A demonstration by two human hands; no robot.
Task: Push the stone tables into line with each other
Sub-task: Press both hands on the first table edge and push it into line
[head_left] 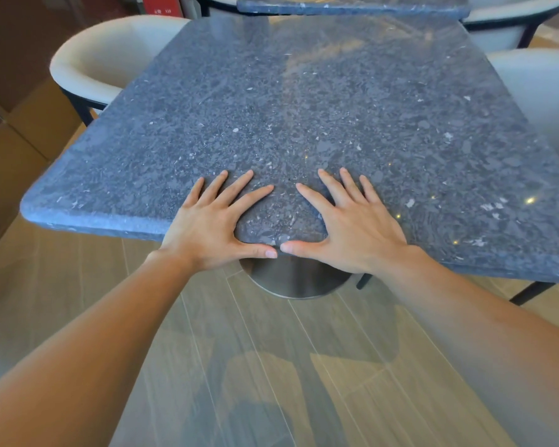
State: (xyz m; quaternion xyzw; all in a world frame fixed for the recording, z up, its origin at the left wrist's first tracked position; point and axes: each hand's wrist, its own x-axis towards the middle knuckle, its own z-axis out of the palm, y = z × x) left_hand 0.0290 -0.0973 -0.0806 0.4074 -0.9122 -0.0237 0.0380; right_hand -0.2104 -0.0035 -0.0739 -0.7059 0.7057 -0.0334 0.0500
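Centrally, left hand (213, 221) and right hand (345, 221) lying spread flat on near stone table (304, 108) edge — thumbs almost touching, tabletop running toward second stone table (352, 4) at upper frame.

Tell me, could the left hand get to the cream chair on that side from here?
Probably yes: the left hand lies open on the near table edge, and only bare floor shows between it and the chair.

Bright, sharp, edges bowed; glints on tabletop (304, 108).
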